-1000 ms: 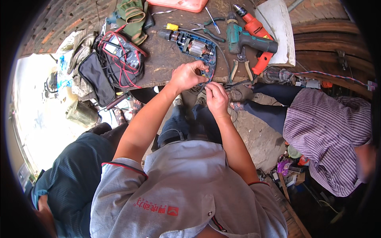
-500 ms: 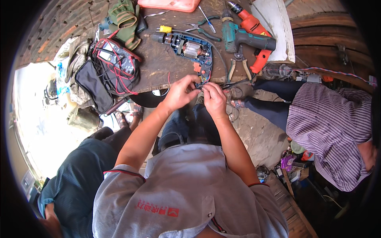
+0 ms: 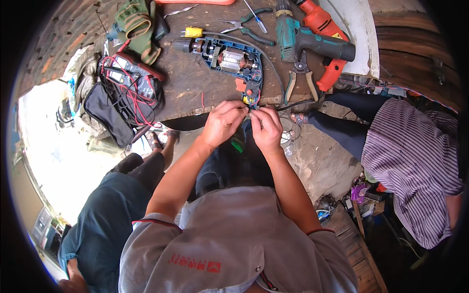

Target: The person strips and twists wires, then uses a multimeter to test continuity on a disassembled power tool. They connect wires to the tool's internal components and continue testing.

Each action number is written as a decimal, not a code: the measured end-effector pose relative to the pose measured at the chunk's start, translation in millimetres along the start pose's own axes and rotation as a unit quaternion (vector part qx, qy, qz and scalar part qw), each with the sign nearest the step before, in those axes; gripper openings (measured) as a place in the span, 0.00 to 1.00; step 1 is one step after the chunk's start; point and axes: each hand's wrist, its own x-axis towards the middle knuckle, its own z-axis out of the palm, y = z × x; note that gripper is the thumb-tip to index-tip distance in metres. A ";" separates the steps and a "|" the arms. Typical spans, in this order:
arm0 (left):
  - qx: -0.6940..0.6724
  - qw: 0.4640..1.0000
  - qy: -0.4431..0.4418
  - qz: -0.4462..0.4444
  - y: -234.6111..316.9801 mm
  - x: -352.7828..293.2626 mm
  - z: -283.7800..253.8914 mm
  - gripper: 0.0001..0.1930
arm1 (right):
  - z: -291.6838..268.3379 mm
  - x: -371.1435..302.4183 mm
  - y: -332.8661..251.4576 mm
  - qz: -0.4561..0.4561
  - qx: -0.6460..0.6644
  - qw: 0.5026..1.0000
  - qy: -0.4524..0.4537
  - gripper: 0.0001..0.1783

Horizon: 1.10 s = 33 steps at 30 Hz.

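Note:
An opened electric drill (image 3: 233,61) with a blue housing lies on the table, its motor and wires bare. At the end of its handle, beside a small yellow part (image 3: 248,100) and a red wire (image 3: 257,99), both my hands work close together. My left hand (image 3: 223,123) is closed, thumb and fingertips pinched. My right hand (image 3: 266,129) is pinched as well, just to the right, its fingertips nearly meeting the left's. Whatever sits between the fingertips is too small and covered to make out.
Pliers (image 3: 246,30), a screwdriver (image 3: 257,19), a teal cordless drill (image 3: 308,41), an orange drill (image 3: 320,24) and wire strippers (image 3: 300,80) lie beyond and right. A multimeter (image 3: 129,73) with red leads and green gloves (image 3: 139,27) lie left. People stand on both sides.
The view has shifted slightly. My hands have drawn a little toward me from the drill's handle, and the yellow part there now shows. Both hands stay pinched.

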 end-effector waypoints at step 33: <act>0.036 0.998 -0.039 0.014 0.4 5.9 -4.3 0.06 | -25.7 35.2 -29.7 0.345 0.041 0.921 -0.176 0.10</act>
